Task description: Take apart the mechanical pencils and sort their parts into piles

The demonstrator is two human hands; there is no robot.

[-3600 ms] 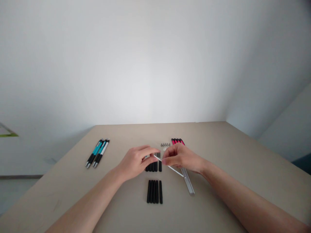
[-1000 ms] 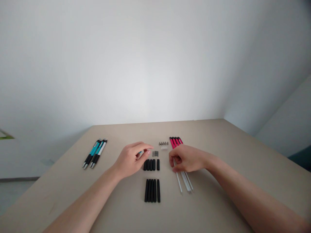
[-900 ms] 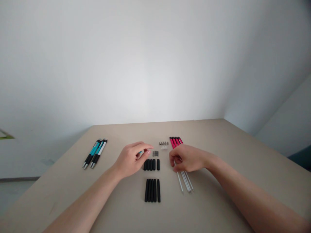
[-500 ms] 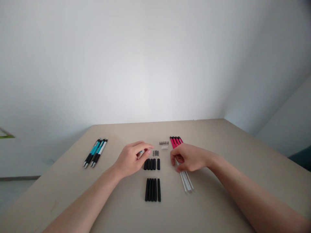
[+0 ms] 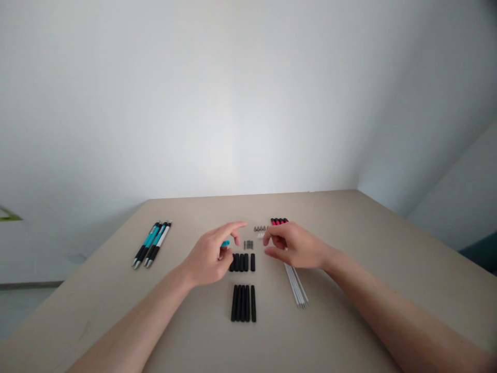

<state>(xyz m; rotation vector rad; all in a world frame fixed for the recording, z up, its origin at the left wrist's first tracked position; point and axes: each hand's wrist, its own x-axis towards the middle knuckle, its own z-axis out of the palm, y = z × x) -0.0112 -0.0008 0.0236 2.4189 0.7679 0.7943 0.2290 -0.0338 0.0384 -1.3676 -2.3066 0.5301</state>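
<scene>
My left hand (image 5: 213, 255) is over the table, left of the laid-out pen parts. Its thumb and index finger are apart, while a teal pen part (image 5: 225, 243) shows within its curled fingers; most of that part is hidden. My right hand (image 5: 294, 245) hovers over the pink pen barrels (image 5: 277, 223) and the white refills (image 5: 296, 286), partly covering both. Its thumb and fingertips are apart with nothing visible between them. Between the hands lie small metal springs (image 5: 249, 244), clear plastic pieces (image 5: 261, 235) and metal tips (image 5: 260, 228).
Short black grips (image 5: 241, 262) and longer black tubes (image 5: 243, 303) lie in rows before me on the beige table (image 5: 202, 331). Several assembled pens (image 5: 152, 244), teal and white with black, lie at the left. A pale wall (image 5: 248, 103) stands behind the table.
My right hand has moved left and slightly up, away from the refills, and its fingers have opened. My left thumb and index finger have spread apart, showing more of the teal part.
</scene>
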